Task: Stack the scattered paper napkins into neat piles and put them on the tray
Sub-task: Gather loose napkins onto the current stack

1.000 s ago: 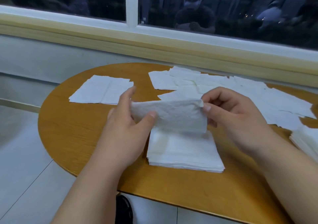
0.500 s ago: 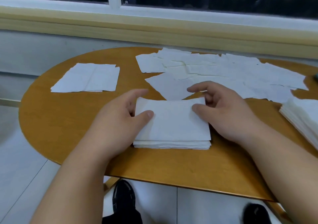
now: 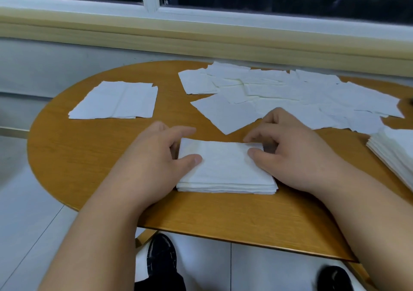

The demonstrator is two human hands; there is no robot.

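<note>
Fingers (image 3: 183, 131) of left hand (image 3: 154, 159) and right hand (image 3: 292, 154): curled round side edges of napkin stack (image 3: 225, 172), thumbs pressing top, centre frame on tabletop (image 3: 89, 170). Square edges with light inward pressure; avoid creasing. Scattered napkins (image 3: 290, 94) upper right await. Tray not visible.

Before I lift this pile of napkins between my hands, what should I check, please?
1. The middle stack squared: ok, near edges look even.
2. Grip: ok, the left hand and right hand hold its sides, thumbs on top.
3. The tray located: cannot tell, none in view.
4. The scattered napkins gathered: not ok, many lie loose behind.
5. Margin on the table: ok, the stack sits away from its edge.
</note>
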